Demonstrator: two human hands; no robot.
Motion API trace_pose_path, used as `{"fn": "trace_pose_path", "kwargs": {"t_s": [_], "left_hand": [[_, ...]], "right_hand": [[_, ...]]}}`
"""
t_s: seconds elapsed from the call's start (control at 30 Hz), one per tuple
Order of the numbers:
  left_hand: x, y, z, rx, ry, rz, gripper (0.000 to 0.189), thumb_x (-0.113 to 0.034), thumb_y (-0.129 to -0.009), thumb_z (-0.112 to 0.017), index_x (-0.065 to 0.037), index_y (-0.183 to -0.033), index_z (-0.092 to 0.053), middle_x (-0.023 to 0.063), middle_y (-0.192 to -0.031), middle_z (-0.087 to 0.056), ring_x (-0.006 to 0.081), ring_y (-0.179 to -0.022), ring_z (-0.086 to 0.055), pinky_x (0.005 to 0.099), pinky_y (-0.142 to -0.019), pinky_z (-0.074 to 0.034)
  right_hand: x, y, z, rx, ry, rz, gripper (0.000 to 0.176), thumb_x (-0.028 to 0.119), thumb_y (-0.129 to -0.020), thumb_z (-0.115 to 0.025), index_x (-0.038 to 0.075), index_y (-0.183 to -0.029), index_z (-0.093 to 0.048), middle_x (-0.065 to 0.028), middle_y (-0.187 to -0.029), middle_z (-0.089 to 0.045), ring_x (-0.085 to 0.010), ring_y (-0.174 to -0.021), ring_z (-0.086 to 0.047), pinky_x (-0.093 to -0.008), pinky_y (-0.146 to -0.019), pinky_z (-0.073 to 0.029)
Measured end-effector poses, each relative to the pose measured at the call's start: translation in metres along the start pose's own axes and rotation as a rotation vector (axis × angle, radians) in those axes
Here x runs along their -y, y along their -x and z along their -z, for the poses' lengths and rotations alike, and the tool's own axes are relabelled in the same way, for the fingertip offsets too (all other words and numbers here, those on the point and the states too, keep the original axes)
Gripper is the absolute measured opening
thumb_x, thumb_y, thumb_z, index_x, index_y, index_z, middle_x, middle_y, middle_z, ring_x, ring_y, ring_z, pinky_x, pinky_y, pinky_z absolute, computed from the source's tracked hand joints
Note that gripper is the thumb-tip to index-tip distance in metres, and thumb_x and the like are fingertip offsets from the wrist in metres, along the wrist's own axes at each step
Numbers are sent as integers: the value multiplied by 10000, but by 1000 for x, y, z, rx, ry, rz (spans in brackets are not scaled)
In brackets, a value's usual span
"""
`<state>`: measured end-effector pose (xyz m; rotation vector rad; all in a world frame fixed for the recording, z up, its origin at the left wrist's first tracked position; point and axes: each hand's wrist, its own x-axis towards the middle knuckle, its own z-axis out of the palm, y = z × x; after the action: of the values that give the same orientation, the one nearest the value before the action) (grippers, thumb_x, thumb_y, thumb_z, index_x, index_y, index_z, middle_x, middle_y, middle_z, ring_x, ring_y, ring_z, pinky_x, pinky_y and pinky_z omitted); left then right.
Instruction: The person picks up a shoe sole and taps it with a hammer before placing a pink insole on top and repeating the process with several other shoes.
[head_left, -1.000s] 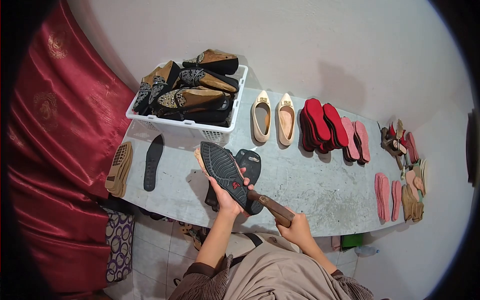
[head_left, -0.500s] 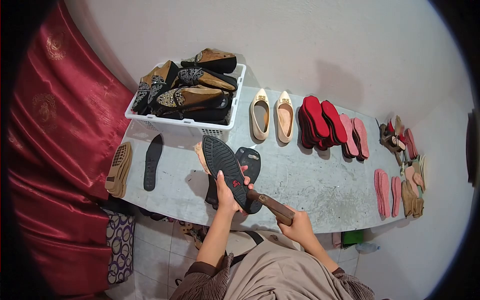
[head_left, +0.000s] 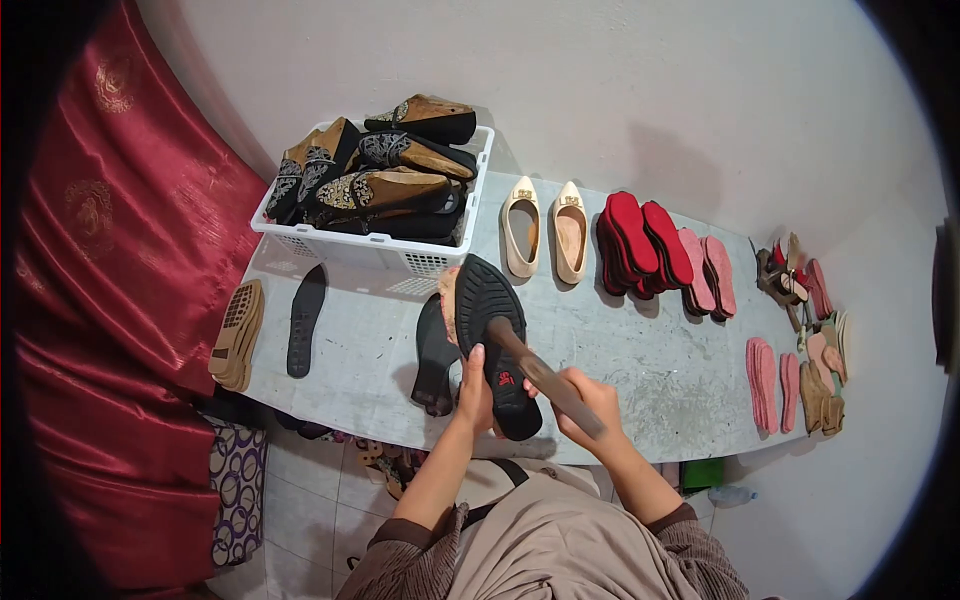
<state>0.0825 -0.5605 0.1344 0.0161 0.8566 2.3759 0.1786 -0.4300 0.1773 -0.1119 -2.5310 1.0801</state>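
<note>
My left hand (head_left: pixel 477 393) is wrapped round a shoe (head_left: pixel 486 295) whose black ridged sole, with a red mark, faces up. In my right hand (head_left: pixel 588 408) is the handle of a hammer (head_left: pixel 558 388); its head lies over the middle of the sole, and whether it touches cannot be told. Under and left of the held shoe, another black shoe (head_left: pixel 432 350) rests on the table, partly hidden.
On the table (head_left: pixel 370 340) stand a white basket (head_left: pixel 375 243) of shoes, cream flats (head_left: pixel 521 235), red soles (head_left: pixel 628 240), pink soles (head_left: pixel 762 385), a black sole (head_left: pixel 305 325) and tan soles (head_left: pixel 238 330). A red curtain (head_left: pixel 120 300) hangs left.
The held shoe has moved right and stands more upright in view, uncovering more of the black shoe behind it. The hammer head has shifted from the sole's heel end to its middle.
</note>
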Motion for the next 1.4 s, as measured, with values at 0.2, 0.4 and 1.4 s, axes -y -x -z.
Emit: {"fn": "trace_pose_path", "kwargs": {"t_s": [0.2, 0.4, 1.4], "left_hand": [[-6, 4, -2, 91, 233, 84, 455, -452, -931, -345, -25, -1018, -476, 110, -702, -525, 210, -605, -527, 327, -578, -469], [-11, 9, -6, -76, -205, -23, 318, -330, -927, -435, -29, -1023, -475, 103, -677, -549, 196, -578, -557, 293, -528, -478], [0, 6, 8, 24, 68, -20, 389, -388, -922, -451, -23, -1040, -522, 96, -863, -612, 188, -660, -621, 317, -575, -531]], "right_hand": [[24, -16, -8, -97, -87, -10, 220, 135, -690, -687, 86, -876, -580, -117, -678, -611, -299, -607, -620, -336, -529, -470], [4, -28, -17, 29, -102, 13, 218, 89, -667, -664, 86, -870, -584, -121, -674, -609, -306, -605, -618, -332, -531, -470], [30, -58, -13, -18, -58, 82, 125, -80, -713, -571, 0, -810, -566, -44, -538, -566, -99, -461, -582, -240, -436, -450]]}}
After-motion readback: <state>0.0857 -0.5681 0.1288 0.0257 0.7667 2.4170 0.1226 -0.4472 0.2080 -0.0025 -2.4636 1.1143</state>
